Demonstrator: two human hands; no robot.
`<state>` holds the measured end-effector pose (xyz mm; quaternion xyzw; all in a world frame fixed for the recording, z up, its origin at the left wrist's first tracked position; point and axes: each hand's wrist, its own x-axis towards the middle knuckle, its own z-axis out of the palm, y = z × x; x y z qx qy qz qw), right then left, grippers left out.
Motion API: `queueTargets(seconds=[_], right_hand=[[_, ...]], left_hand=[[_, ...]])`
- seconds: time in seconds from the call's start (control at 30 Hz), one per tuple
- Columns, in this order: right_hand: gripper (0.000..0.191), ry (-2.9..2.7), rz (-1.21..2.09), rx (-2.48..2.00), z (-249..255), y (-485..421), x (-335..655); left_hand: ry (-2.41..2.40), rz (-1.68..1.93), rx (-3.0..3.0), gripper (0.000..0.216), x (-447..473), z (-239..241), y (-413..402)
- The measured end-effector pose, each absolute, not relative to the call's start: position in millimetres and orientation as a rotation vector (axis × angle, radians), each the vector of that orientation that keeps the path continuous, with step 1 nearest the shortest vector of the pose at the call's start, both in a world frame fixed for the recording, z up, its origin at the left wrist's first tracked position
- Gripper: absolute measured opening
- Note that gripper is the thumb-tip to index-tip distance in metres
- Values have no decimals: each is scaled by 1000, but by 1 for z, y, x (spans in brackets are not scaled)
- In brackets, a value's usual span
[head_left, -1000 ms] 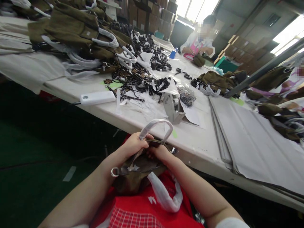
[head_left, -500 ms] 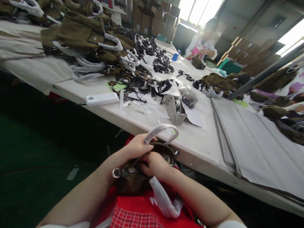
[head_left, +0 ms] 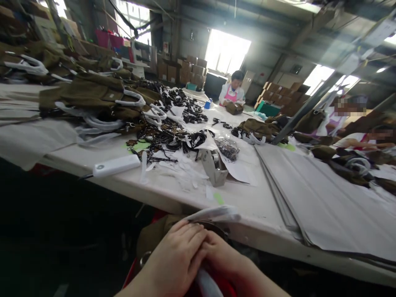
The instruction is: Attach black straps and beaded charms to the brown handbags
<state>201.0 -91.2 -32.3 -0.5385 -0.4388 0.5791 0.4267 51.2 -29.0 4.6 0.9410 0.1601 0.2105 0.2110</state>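
An olive-brown handbag (head_left: 156,235) is at my lap against the near table edge, mostly covered by my hands and arms. Its handle (head_left: 216,212), wrapped in white, lies over the bag's far side. My left hand (head_left: 182,249) is closed over the bag's top edge with the fingers together. Beside it, touching, my right hand (head_left: 219,251) is closed at the same edge; its fingertips are partly hidden. A second white-wrapped handle (head_left: 208,284) hangs below, between my wrists. A metal ring (head_left: 144,259) shows at the bag's left side.
On the table (head_left: 247,202) stand a tape dispenser (head_left: 214,167) and a white corded device (head_left: 116,166). Olive bags (head_left: 89,95) pile up at left, near black straps (head_left: 188,109). Grey sheets (head_left: 321,198) lie at right. A co-worker (head_left: 232,93) handles a bag across the table.
My view has tilted up, showing more of the room. Both hands have come together on the bag's top edge, my right hand coming up from inside the opening. The upper handle has tipped over flatter.
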Motion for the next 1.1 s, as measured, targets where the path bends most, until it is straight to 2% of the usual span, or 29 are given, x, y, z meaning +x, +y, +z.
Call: queueTargets(seconds=[0.17, 0.27, 0.37, 0.43, 0.5, 0.57, 0.63, 0.7, 0.77, 0.87, 0.93, 1.0, 1.1], right_hand=[[39, -795, 1638, -1153, -18, -105, 222], [39, -871, 1662, -1131, -4, -109, 227], [34, -1090, 1578, -1321, 5, -110, 225], [29, -1401, 1245, -1588, 6, -110, 220], [24, -1711, 737, -1788, 7, -113, 215], [20, -1915, 334, -1790, 11, -117, 211], [18, -2048, 115, -1649, 23, -120, 213], [29, -2090, 8, -1551, 38, -117, 221], [38, -2084, 115, -1571, 45, -105, 232], [41, -2065, 765, -1497, 20, -82, 242], [48, -2005, 1078, -1451, -19, -74, 240], [46, -1919, 1024, -1659, -61, -72, 234], [26, -1886, 845, -1897, -100, -71, 230]], left_hand=[[432, 573, 2557, 39, 47, 7, -15], [364, 576, 2497, 29, 46, 15, -17], [265, 595, 2502, 18, 48, 14, -17], [225, 619, 2546, 20, 51, 5, -15], [237, 656, 2574, 24, 54, -7, -10], [313, 698, 2555, 24, 53, -15, -5], [371, 741, 2485, 23, 45, -13, -6], [349, 776, 2389, 21, 32, 1, -12], [284, 811, 2305, 21, 18, 24, -21], [279, 845, 2251, 22, 11, 49, -22], [378, 753, 2230, 19, 21, 42, -12], [548, 577, 2169, 24, 39, 14, 4], [756, 496, 2019, 36, 63, -36, 25]])
